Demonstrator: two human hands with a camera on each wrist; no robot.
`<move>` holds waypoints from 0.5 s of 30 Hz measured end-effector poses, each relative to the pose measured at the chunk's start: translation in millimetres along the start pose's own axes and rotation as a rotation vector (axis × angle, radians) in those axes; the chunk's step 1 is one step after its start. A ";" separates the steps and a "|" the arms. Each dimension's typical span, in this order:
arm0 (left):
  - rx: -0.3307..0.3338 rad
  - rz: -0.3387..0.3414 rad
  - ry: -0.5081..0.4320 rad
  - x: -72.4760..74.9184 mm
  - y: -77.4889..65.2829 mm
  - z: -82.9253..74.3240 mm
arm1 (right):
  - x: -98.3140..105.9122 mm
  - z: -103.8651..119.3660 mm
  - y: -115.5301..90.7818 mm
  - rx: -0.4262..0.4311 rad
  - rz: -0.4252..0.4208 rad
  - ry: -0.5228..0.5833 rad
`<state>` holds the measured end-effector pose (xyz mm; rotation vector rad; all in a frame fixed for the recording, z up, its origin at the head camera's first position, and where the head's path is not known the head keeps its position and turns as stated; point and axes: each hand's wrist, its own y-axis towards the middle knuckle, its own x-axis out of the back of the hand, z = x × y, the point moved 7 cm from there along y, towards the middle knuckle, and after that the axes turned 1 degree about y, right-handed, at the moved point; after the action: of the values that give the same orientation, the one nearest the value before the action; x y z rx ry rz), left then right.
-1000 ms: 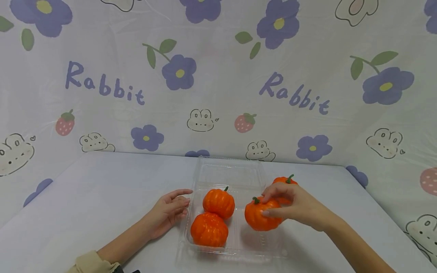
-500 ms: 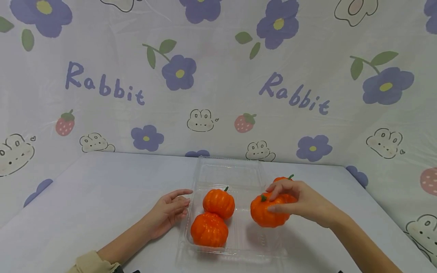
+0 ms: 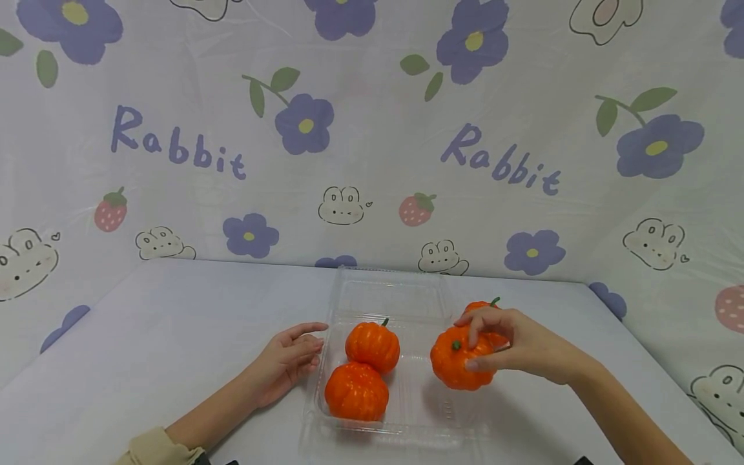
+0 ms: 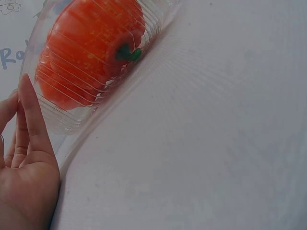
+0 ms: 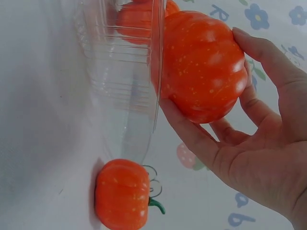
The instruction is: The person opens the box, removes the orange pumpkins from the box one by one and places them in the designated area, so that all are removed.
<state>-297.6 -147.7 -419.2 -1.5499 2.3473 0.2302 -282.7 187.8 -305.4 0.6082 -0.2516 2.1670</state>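
Note:
My right hand (image 3: 523, 342) grips an orange toy pumpkin (image 3: 459, 365) between thumb and fingers, above the right side of a clear plastic container (image 3: 418, 427). In the right wrist view this pumpkin (image 5: 204, 67) is beside and above the container's rim. Two more pumpkins, one at the back (image 3: 372, 347) and one at the front (image 3: 356, 391), sit in the container's left half. My left hand (image 3: 289, 361) lies at the container's left side with fingers fairly straight. Its fingertips meet the rim in the left wrist view, where a pumpkin (image 4: 91, 48) shows through the ribbed wall.
Another pumpkin (image 3: 481, 307) stands on the white table (image 3: 203, 323) behind my right hand, partly hidden by it. The container's clear lid (image 3: 392, 294) lies folded back toward the patterned backdrop (image 3: 372, 161).
My right hand has shifted to the right with its pumpkin, whose stem has turned more toward the head camera. The left hand and the pumpkins in the container have stayed put.

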 end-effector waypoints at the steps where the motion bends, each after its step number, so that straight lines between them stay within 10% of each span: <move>1: 0.001 -0.001 -0.001 0.0 0.0 0.0 | 0.2 -1.0 0.2 -0.006 0.004 0.003; 15: 0.008 -0.013 0.001 -0.7 0.6 0.1 | 6.2 -7.7 -2.1 -0.031 0.062 -0.005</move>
<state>-297.8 -146.8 -419.1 -1.5613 2.3357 0.2175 -286.9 196.2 -309.0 0.5952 -0.3097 2.2170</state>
